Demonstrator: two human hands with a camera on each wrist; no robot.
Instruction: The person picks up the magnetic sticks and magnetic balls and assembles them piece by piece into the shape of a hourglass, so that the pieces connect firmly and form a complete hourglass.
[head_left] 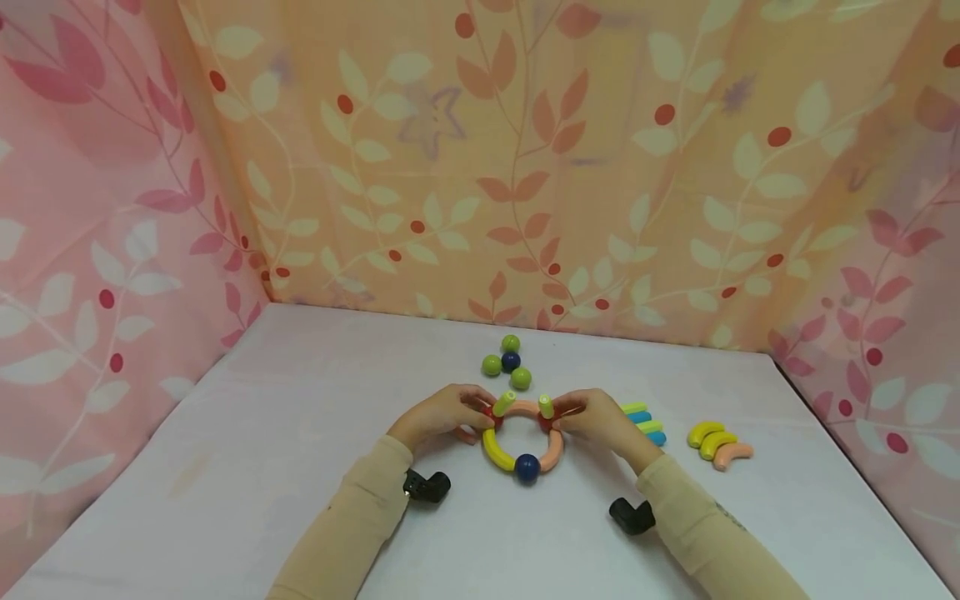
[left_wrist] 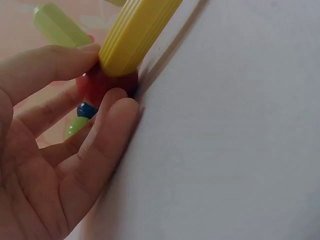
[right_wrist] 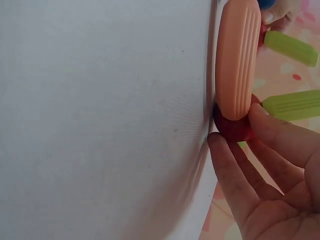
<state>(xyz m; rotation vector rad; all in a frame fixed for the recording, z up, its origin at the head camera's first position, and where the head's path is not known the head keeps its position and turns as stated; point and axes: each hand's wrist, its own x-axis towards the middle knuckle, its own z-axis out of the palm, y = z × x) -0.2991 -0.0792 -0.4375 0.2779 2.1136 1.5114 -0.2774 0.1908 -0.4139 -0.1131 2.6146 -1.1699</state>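
A ring of curved rods and balls lies on the table before me. Its lower left is a yellow curved rod, joined by a dark blue ball to a pink curved rod; a second pink curved rod closes the far side. My left hand pinches the left red ball between thumb and fingers. On the other side my right hand pinches the right red ball. Light green rods stick up from both red balls.
Beyond the ring lie green balls around another dark blue ball. Green and blue straight rods sit by the right hand, with yellow and pink curved rods farther right. One pink piece lies beside the left hand.
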